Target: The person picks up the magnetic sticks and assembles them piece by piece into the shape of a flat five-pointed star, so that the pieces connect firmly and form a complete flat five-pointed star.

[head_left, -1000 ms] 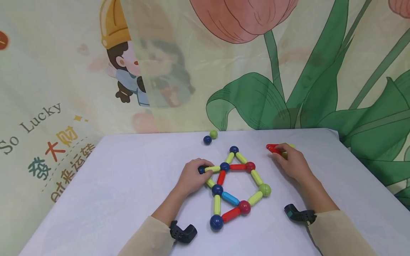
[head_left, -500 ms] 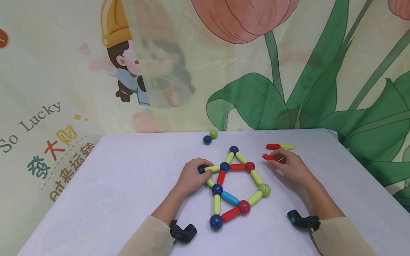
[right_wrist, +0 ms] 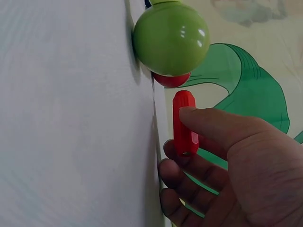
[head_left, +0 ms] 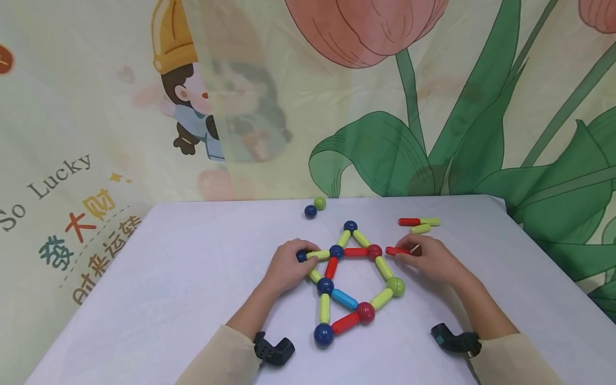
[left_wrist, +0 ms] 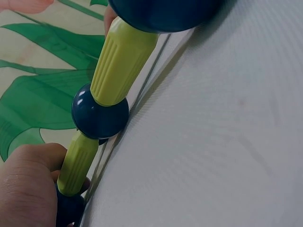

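My right hand (head_left: 435, 259) pinches a red magnetic stick (head_left: 397, 251) between thumb and fingers. Its free end points at a red ball (head_left: 374, 252) on the frame's right side, a small gap away. In the right wrist view the red stick (right_wrist: 184, 127) stands below a large green ball (right_wrist: 171, 40). The flat frame joins balls with yellow-green, red and blue sticks (head_left: 345, 299). At its left corner my left hand (head_left: 289, 267) holds a dark blue ball (head_left: 301, 256) and the yellow-green stick (head_left: 318, 255) joined to it; the left wrist view shows fingers around that stick (left_wrist: 75, 165).
Behind the frame lie a loose dark blue ball (head_left: 310, 212) and a green ball (head_left: 320, 202). At the back right are a red stick (head_left: 409, 222) end to end with a yellow-green one (head_left: 430, 221), and another yellow-green stick (head_left: 421, 229). A white cloth (head_left: 144, 299) covers the table.
My right hand has drawn the red stick away from the loose sticks at the back right, leftward and nearer, up to the red ball. The left hand stays in place.
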A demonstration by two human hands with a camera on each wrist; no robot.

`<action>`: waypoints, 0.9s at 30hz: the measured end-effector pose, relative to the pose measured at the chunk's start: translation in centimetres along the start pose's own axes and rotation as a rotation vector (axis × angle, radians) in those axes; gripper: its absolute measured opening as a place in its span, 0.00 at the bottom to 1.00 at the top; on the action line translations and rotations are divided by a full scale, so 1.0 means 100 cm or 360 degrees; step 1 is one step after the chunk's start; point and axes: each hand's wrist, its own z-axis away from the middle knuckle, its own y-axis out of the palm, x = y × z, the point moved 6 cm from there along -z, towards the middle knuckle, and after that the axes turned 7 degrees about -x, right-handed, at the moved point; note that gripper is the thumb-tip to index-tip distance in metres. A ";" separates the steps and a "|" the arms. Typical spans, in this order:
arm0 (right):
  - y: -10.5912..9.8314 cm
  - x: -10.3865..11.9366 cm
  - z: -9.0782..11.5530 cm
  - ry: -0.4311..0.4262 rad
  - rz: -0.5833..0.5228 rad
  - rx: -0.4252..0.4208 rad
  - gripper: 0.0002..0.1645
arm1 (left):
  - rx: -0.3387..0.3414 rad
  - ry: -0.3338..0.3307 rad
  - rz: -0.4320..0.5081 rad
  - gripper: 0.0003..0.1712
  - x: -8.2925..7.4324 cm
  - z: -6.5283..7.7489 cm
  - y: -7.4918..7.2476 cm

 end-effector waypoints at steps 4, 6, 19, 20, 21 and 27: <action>0.001 0.003 0.001 -0.0021 0.0013 0.0019 0.15 | -0.0001 -0.0006 0.0001 0.13 0.001 0.000 0.000; 0.002 0.005 0.001 -0.0019 0.0018 0.0026 0.14 | -0.0003 -0.0004 -0.0002 0.13 0.001 0.000 0.000; 0.004 0.005 0.002 0.0022 0.0031 0.0016 0.14 | 0.0003 0.0013 -0.0012 0.13 -0.001 -0.001 0.001; 0.003 0.005 0.002 0.0022 0.0026 0.0019 0.15 | 0.0002 0.0014 -0.0016 0.13 -0.001 -0.001 0.001; 0.003 0.004 0.002 0.0024 0.0020 0.0022 0.15 | 0.0002 0.0013 -0.0018 0.13 -0.002 0.000 0.000; 0.002 0.001 -0.001 0.0017 -0.0017 0.0047 0.15 | 0.0001 0.0008 -0.0016 0.13 -0.002 0.001 0.000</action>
